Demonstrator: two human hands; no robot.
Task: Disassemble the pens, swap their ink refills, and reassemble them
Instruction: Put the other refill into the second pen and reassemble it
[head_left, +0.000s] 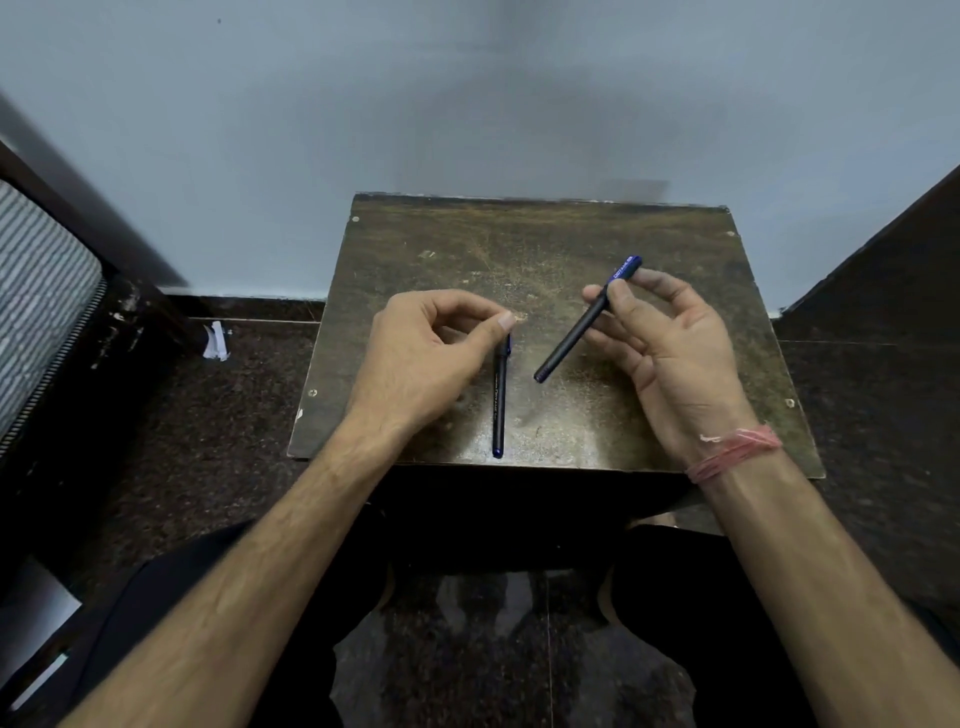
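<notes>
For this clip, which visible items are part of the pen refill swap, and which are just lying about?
Part of the job:
- slim black pen with blue cap, pinched in the right hand
- second slim black pen, lying on the worn brown wooden tabletop, its top end at the left hand fingertips

Just lying about:
- crumpled white scrap on the dark floor
- striped grey chair back

Worn wooden stool (545, 244), dark speckled floor (208, 447), pale wall (467, 104)
</notes>
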